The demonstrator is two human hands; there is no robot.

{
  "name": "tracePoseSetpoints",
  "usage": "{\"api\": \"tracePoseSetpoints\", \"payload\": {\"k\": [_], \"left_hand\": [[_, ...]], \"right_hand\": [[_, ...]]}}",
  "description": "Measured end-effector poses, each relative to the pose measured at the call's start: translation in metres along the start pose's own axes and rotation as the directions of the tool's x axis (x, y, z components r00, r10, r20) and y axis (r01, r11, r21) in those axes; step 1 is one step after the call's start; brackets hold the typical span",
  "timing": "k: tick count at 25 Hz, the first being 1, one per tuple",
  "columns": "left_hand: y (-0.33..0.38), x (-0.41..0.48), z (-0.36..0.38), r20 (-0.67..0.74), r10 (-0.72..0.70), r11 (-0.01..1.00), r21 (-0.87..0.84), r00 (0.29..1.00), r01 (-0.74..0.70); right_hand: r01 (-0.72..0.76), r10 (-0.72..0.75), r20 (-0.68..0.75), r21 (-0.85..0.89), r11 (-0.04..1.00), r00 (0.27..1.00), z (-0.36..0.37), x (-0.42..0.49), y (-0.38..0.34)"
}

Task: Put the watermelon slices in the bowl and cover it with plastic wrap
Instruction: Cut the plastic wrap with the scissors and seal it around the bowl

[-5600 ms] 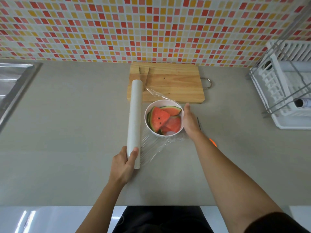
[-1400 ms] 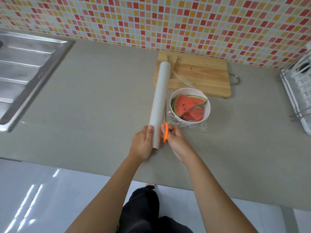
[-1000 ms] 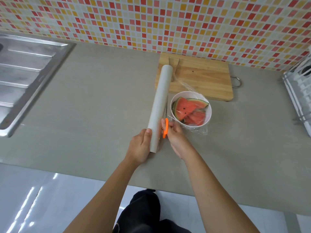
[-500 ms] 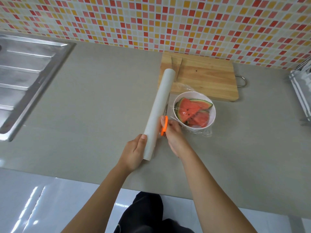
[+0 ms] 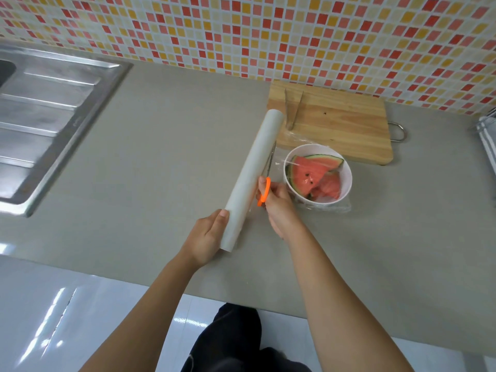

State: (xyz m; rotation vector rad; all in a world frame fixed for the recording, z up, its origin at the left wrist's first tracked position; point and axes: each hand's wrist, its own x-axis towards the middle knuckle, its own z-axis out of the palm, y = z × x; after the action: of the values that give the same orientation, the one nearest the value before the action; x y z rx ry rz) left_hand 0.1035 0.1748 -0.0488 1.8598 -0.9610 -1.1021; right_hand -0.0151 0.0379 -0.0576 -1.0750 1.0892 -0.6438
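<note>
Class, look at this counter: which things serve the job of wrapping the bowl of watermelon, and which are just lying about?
Part of the job:
plastic wrap roll
scissors
bowl
watermelon slices

Lying about:
cutting board
tongs
sink
dish rack

Worktop (image 5: 166,167): grey, matt, smooth. Sink drainer (image 5: 48,108), left edge: brushed metal, ribbed, dull sheen. Wall tiles (image 5: 241,33): small mosaic, faintly glossy. Cutting board (image 5: 335,124), back edge: pale wood, visible grain; wire loop (image 5: 400,131) of metal. Tongs (image 5: 293,108): bare metal. Roll of wrap (image 5: 255,178): white, matt, paper-like. Bowl (image 5: 347,183): white, smooth, lightly shiny. Film (image 5: 324,209) at its base: clear plastic, glossy, crinkled. Scissors (image 5: 266,189): orange plastic handle, thin metal blades. Floor (image 5: 67,318): white, highly glossy.
</note>
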Motion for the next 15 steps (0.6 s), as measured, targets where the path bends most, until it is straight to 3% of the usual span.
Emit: {"api": "tracePoseSetpoints", "payload": {"k": [7,15], "left_hand": [[0.000,0.007,-0.021,0.012,-0.023,0.999,-0.029,1.000,0.023],[-0.005,0.012,-0.025,0.050,-0.045,0.989,-0.142,0.998,0.052]], "right_hand": [[0.013,-0.012,-0.004,0.013,1.000,1.000,0.013,0.006,-0.007],[-0.010,0.013,-0.017,0.156,0.988,1.000,0.021,-0.006,0.013]]}}
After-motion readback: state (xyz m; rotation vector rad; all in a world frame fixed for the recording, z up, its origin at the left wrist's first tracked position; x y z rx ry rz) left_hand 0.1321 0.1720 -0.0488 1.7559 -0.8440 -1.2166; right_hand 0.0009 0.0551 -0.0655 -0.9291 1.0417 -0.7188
